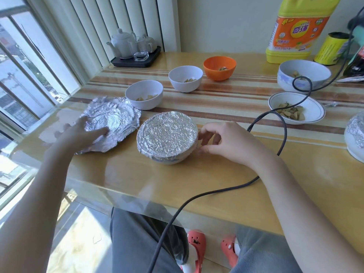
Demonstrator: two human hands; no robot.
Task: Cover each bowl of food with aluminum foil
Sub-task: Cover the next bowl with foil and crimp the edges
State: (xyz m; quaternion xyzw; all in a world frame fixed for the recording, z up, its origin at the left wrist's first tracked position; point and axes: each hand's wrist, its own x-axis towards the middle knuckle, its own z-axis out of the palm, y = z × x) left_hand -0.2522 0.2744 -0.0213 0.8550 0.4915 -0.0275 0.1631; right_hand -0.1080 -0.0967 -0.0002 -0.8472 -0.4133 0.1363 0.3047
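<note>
A bowl wrapped over its top in crinkled foil (167, 133) stands in the middle near the table's front. My right hand (220, 138) is at its right side, fingers curled against the foil rim. My left hand (82, 133) lies with straight fingers on a loose crumpled foil sheet (114, 119) to the left. Open bowls of food stand behind: two white ones (144, 93) (186, 77), an orange one (219, 67), a blue-patterned one (304, 74) and a shallow white dish (296, 110). Another foil-covered bowl (355, 138) shows at the right edge.
A dark cable (279, 123) loops across the table's right half and over its front edge. A yellow detergent jug (297, 28) and a yellow can (332, 49) stand at the back right. A tea set on a black tray (136, 59) sits back left by the window.
</note>
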